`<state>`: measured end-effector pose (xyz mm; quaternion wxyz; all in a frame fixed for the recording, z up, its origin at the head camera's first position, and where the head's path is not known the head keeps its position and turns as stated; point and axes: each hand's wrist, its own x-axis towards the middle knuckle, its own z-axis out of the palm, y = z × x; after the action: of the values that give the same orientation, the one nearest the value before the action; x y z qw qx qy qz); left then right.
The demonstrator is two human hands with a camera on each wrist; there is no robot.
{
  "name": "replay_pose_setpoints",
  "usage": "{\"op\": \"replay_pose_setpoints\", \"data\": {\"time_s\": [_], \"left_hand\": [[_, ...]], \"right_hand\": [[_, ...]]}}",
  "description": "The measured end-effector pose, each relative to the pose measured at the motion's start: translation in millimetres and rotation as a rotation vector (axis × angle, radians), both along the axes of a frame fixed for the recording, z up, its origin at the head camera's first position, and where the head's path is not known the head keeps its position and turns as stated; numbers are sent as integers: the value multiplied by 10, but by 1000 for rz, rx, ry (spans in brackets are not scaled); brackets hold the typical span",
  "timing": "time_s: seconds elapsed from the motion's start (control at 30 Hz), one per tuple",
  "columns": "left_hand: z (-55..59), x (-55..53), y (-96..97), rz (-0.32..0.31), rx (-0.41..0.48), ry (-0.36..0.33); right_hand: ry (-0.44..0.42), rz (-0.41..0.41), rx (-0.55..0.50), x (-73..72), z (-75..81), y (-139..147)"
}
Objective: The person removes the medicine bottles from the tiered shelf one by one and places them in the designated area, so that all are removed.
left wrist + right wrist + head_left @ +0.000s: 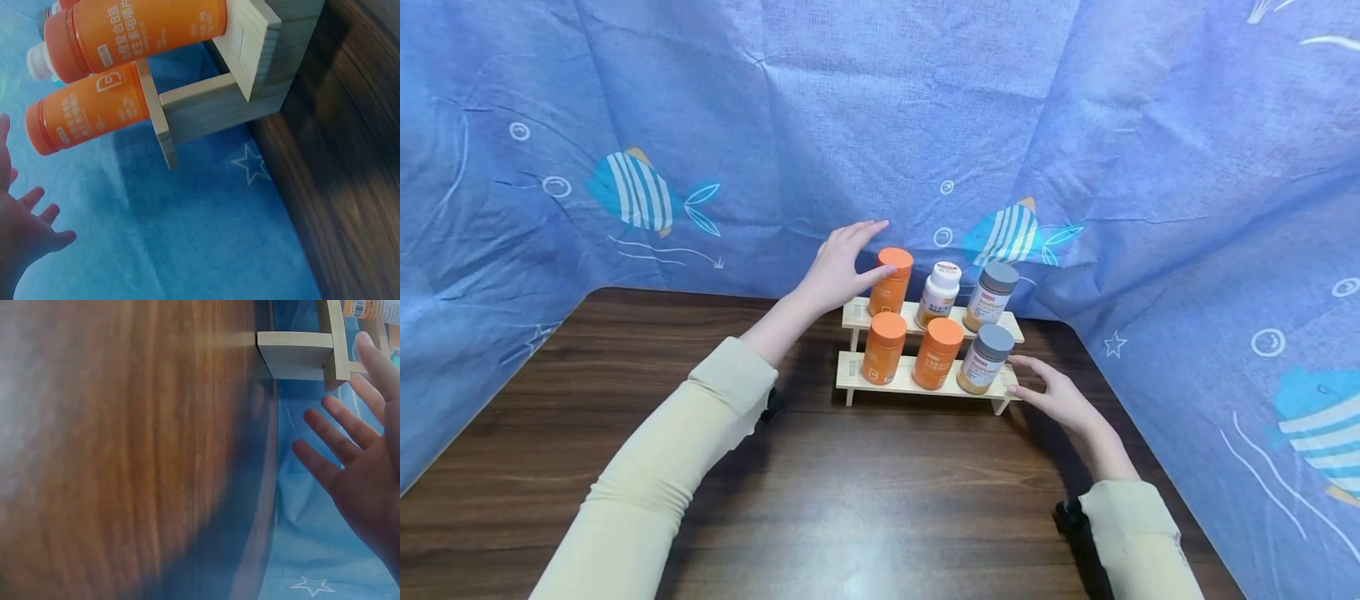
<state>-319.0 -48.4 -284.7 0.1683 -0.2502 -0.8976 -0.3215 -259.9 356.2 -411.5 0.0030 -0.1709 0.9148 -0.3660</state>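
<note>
A two-tier pale wooden rack (850, 368) carries several bottles. On its upper tier stand an orange bottle (889, 292), a white bottle (938, 298) and a grey-lidded bottle (990, 302). The lower tier holds two orange bottles, a left one (882, 357) and a middle one (937, 360), beside another grey-lidded bottle (984, 364). My left hand (838, 268) hovers by the upper orange bottle, fingers spread; the left wrist view shows a gap between them. Near the rack's right end is my right hand (1063, 402), fingers extended, holding nothing; whether it touches the rack I cannot tell.
The rack stands near the back edge of a dark wooden table (850, 475). Behind and to the right hangs a blue cloth (865, 108) printed with striped fish, close to the table's edges.
</note>
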Motion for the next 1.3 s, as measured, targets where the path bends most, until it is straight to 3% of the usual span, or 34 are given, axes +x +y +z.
{"op": "replay_pose_setpoints", "data": {"time_s": [0.2, 0.43, 0.7, 0.97, 1.3], "left_hand": [[-42, -53, 90, -31, 31, -65], [-91, -120, 145, -77, 73, -107], [-193, -143, 183, -99, 226, -211], [-316, -191, 188, -115, 337, -261], [-287, -176, 160, -118, 350, -258]], "right_hand": [[-106, -22, -38, -29, -32, 6], [-177, 7, -113, -89, -101, 59], [-229, -9, -163, -145, -138, 88], [-184, -50, -101, -127, -138, 80], [-142, -36, -53, -121, -87, 77]]}}
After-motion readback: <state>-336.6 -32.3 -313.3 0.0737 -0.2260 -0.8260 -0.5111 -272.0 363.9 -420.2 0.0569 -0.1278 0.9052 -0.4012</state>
